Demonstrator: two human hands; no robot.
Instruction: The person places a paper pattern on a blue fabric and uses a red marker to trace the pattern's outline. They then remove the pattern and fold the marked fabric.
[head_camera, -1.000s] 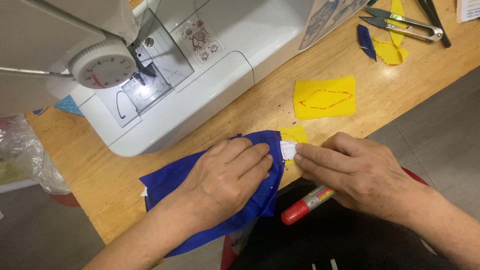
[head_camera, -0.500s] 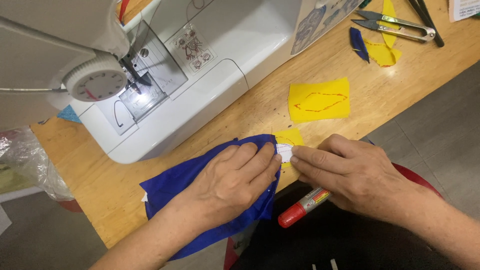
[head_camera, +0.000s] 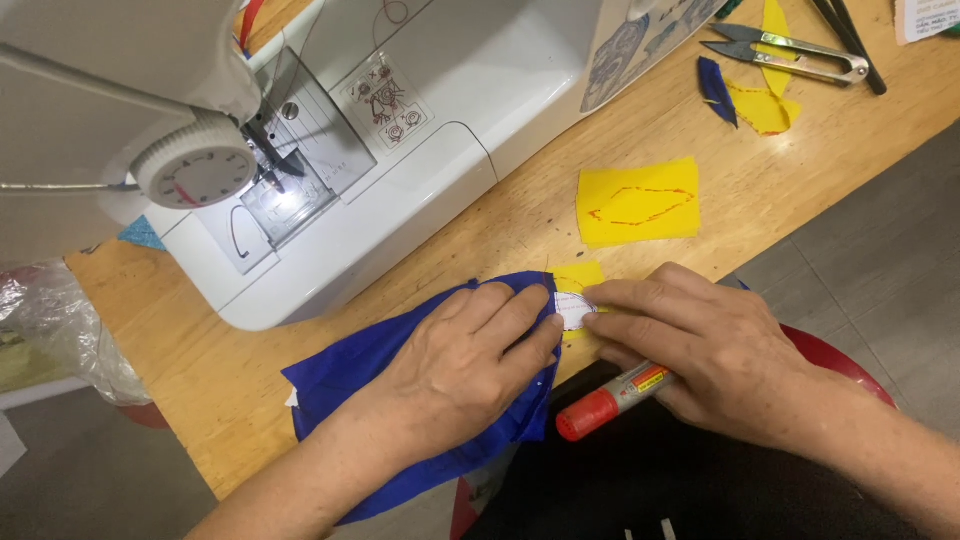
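My left hand (head_camera: 465, 360) lies flat on a blue cloth (head_camera: 350, 365) at the front edge of the wooden table (head_camera: 180, 350), fingers pressing its right end. My right hand (head_camera: 700, 345) holds a red-capped marker (head_camera: 612, 400) under the palm while its fingertips press a small white paper piece (head_camera: 573, 310). That piece sits on a small yellow fabric scrap (head_camera: 578, 277) at the blue cloth's edge. Both hands' fingertips almost meet at the white piece.
A white sewing machine (head_camera: 400, 130) stands just behind the hands. A yellow fabric square (head_camera: 637, 203) with a red stitched outline lies to the right. Thread snips (head_camera: 790, 55), yellow scraps (head_camera: 765, 105) and a blue scrap (head_camera: 716, 90) lie at the far right.
The hands stay pressed on the cloth and white piece; the fingertips have shifted only slightly. The view has moved a little.
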